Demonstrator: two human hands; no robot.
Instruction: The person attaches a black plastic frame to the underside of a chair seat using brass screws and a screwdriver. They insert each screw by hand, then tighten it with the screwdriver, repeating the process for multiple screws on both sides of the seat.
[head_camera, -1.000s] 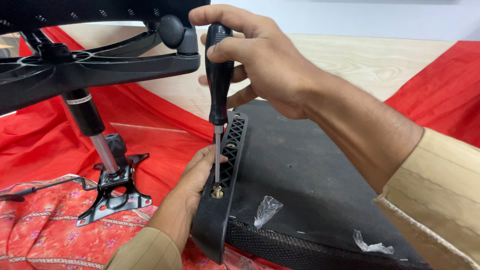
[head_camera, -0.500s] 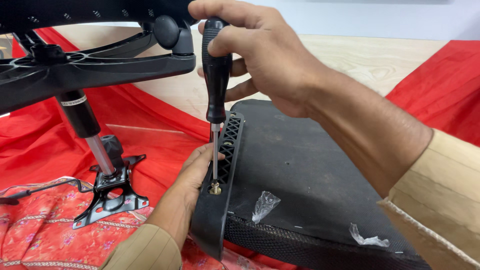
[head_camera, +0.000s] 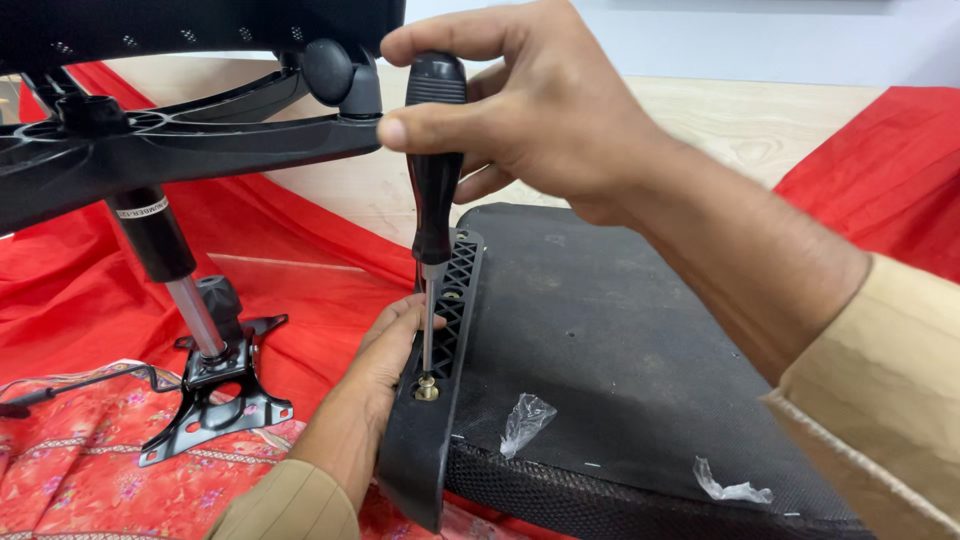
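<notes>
At centre frame, the right hand (head_camera: 540, 110) closes its fingers around the black handle of a screwdriver (head_camera: 432, 200), held upright with its tip on a brass screw (head_camera: 427, 387) in the black plastic bracket (head_camera: 430, 420) edging a dark seat cushion (head_camera: 640, 360). The left hand (head_camera: 385, 365), lower centre, presses flat against the bracket's side, fingers loosely curled. At left, a chair base (head_camera: 150, 160) lies over red cloth (head_camera: 330, 290)
</notes>
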